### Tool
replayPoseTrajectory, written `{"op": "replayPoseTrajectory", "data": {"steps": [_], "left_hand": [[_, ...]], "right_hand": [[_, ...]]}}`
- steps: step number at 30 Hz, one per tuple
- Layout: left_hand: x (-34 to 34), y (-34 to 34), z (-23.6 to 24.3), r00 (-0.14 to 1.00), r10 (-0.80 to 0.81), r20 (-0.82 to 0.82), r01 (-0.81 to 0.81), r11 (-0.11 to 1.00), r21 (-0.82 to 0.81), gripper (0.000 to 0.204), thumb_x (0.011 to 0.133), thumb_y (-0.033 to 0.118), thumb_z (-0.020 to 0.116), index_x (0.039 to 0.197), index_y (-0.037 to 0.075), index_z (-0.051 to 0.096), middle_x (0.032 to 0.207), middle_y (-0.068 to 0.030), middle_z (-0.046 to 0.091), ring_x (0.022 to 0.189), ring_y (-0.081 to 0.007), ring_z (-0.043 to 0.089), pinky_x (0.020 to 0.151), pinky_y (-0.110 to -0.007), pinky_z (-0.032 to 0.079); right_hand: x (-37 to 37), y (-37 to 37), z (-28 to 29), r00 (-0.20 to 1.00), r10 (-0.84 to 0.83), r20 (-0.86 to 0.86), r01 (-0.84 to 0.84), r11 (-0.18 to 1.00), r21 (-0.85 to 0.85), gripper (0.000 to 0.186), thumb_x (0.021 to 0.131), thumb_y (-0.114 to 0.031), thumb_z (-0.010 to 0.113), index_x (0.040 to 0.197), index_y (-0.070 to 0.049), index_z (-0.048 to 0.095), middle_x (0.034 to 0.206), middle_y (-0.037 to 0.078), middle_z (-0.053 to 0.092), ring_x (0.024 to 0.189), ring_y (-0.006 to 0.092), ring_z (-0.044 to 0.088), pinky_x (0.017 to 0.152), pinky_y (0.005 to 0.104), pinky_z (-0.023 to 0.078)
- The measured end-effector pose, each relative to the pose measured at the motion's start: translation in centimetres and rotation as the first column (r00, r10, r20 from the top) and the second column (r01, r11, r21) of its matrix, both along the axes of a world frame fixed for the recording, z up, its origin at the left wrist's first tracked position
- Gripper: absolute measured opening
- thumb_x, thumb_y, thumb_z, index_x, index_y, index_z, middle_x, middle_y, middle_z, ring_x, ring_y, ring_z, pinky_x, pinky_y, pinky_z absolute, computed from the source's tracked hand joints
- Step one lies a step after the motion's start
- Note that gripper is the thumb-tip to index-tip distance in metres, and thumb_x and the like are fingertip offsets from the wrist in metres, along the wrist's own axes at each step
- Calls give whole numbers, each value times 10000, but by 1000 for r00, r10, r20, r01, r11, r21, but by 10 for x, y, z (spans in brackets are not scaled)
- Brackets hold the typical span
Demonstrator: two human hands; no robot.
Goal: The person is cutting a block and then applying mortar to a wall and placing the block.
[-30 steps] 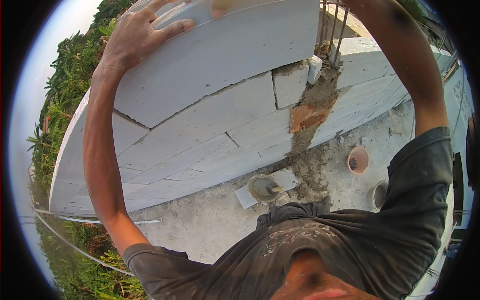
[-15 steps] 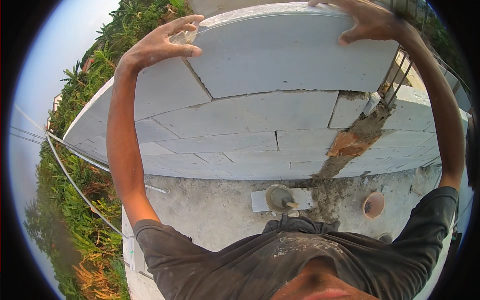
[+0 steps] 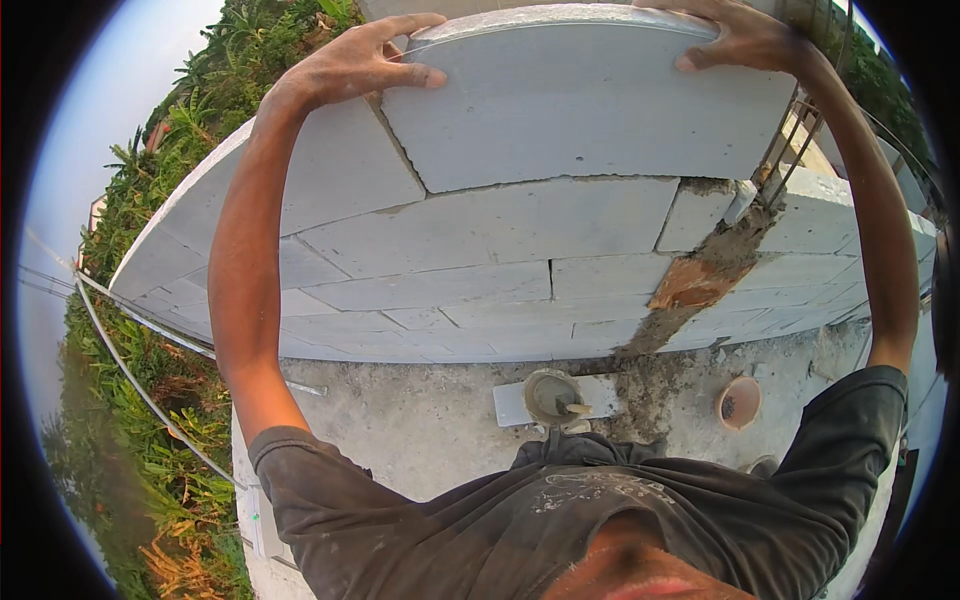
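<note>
A large white lightweight concrete block (image 3: 585,110) sits on the top course of the wall, its upper edge rough and pale. My left hand (image 3: 355,65) grips its upper left corner, thumb against the front face and fingers over the top. Near the right end, my right hand (image 3: 745,35) holds the same upper edge, its thumb pressed on the face and its fingertips partly cut off by the picture's rim. A thin string runs along the block's top edge. An open joint separates it from the neighbouring block (image 3: 340,165) on the left.
Steel bars (image 3: 795,140) rise beside the block's right end, above a rough mortar-filled gap (image 3: 725,250) in the wall. On the concrete floor (image 3: 420,420) stand a bucket (image 3: 530,385) with mortar and a tool, plus an orange-brown bowl (image 3: 752,388). Plants (image 3: 120,330) grow beyond the left edge.
My left hand has moved right and closed from beside the block onto its upper left corner. My right hand keeps its place on the top edge. The view has shifted slightly.
</note>
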State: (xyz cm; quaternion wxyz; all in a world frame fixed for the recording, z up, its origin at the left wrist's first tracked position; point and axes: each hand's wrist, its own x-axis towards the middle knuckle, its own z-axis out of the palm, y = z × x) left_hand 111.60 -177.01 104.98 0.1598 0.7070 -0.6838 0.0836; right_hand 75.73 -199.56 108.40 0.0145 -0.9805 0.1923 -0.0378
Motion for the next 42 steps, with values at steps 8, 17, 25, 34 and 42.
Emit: {"op": "replayPoseTrajectory", "data": {"steps": [8, 17, 25, 34, 42], "left_hand": [[5, 6, -2, 993, -90, 76, 95, 993, -64, 838, 714, 689, 706, 1383, 204, 567, 1198, -153, 651, 1061, -282, 618, 950, -515, 497], [-37, 18, 22, 987, 107, -121, -81, 977, 196, 882, 834, 600, 674, 1472, 64, 385, 1453, -270, 438, 1329, -394, 442, 1080, -564, 380], [-14, -7, -15, 995, 73, 72, -66, 993, -96, 942, 694, 764, 645, 1434, 201, 503, 1328, -212, 583, 1224, -389, 557, 1021, -602, 431], [-23, 6, 0, 989, 54, -138, -50, 998, 32, 982, 673, 744, 658, 1455, 180, 471, 1414, -233, 500, 1306, -424, 479, 1071, -619, 377], [-35, 6, 9, 984, 43, -174, -19, 991, 134, 1045, 638, 617, 782, 1478, 111, 422, 1441, -206, 469, 1307, -394, 477, 1087, -546, 395]], "right_hand": [[2, 6, -11, 985, -110, 132, 107, 994, 29, 971, 720, -758, 661, 1447, -147, 456, 1516, 211, 388, 1409, 393, 339, 1133, 626, 253], [4, 3, -13, 987, -106, 117, 109, 994, -18, 950, 753, -741, 643, 1455, -133, 446, 1511, 193, 406, 1412, 373, 340, 1153, 603, 235], [-8, 1, -18, 974, -9, 227, 68, 965, -251, 708, 977, -602, 420, 1452, -77, 432, 1523, 208, 378, 1441, 329, 300, 1184, 510, 233], [-113, -19, -147, -354, -344, 870, -196, 937, 290, 521, 1051, -452, 398, 1095, 14, 627, 790, 33, 653, 738, 107, 590, 668, 260, 478], [-87, -6, -217, 35, -573, 819, -15, 819, 574, 616, 1020, -503, 431, 1322, 24, 535, 1202, 184, 631, 1066, 220, 606, 957, 343, 479]]}}
